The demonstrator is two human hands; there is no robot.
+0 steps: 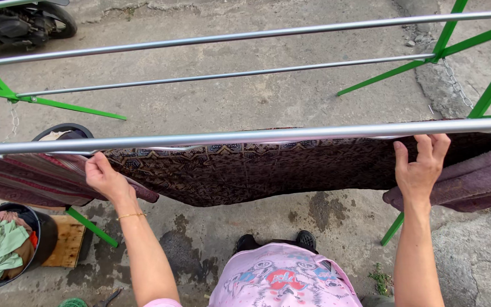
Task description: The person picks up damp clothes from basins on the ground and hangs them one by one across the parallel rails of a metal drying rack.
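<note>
We look down on a drying rack [487, 91] with green legs and long silver rails that spans the whole scene over a concrete yard [245, 102], two rails running far from us and one thick rail [245, 136] crossing near us from left to right. Over a rail just behind and below that near one hangs a dark brown patterned cloth [257, 170], spread wide between our two hands, its lower edge sagging towards the ground. To its left a striped reddish cloth [24, 179] hangs beside it, and to its right a plain purple-brown cloth [478, 182] droops near the right leg. At the near left a black bucket [38, 224] holds crumpled laundry, a pale green piece on top, and stands by a wooden board [69, 241]. In the far left corner part of a motor scooter [24, 23] shows. Our left hand [104, 177] closes on the left edge of the patterned cloth, fingers curled over it. Our right hand [421, 167] rests at the cloth's right end, fingers stretched upward and loosely spread, touching the fabric beneath the near rail rather than clenching it
</note>
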